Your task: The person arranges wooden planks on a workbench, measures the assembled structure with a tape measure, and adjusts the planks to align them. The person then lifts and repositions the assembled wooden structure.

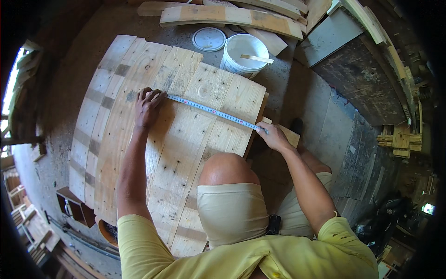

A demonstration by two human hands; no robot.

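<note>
A tape measure [214,111] is stretched across a broad panel of pale wooden planks [172,158] dotted with nail holes and dark stains. At its left end my left hand [149,108] is closed, its fingers curled over whatever part of the tape lies beneath them. My right hand [273,134] pinches the other end of the blade just past the panel's right edge. Between the hands the blade runs almost straight, sloping down to the right, lying on or just above the planks. My bent knee [228,169] rests over the panel's near side.
Behind the panel stands a white bucket [232,65] with a flat wooden stick [257,58] in it. Its round lid [209,39] lies alongside. Long boards [230,16] are piled at the back, and a large dark-sided box [362,69] stands at right.
</note>
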